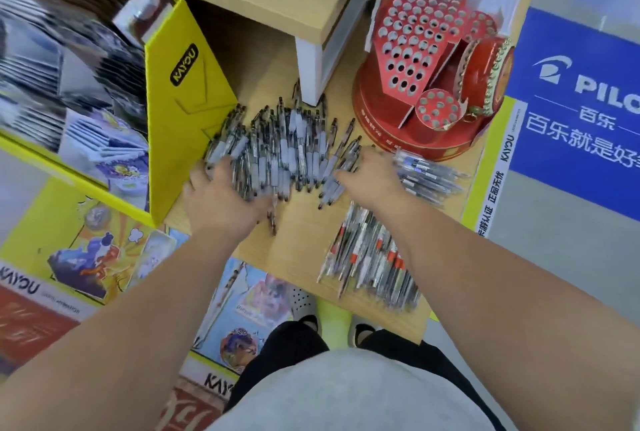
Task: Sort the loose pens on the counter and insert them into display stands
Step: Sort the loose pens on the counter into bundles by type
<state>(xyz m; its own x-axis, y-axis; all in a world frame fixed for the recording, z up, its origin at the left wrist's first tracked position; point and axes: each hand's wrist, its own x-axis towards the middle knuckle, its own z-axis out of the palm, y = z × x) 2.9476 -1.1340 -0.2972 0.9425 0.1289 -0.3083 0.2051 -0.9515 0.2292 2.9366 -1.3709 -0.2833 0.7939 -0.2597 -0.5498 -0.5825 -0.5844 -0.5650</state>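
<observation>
Blue pens (429,177) at 3 o'clock and red-marked pens (374,261) at 5 are sorted; main pile (287,146) unsorted, stand (420,49) unfilled. Right hand (370,177) laid flat; left hand (221,198) grip blurred, cannot tell.

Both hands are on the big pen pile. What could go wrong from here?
1. The right hand rests on the black pens; a sweep could push some into the blue-marked pens just beside it, undoing the sort.
2. The red-marked pens lie close to the front edge of the counter, beside the right forearm; a brush could knock some off.
</observation>
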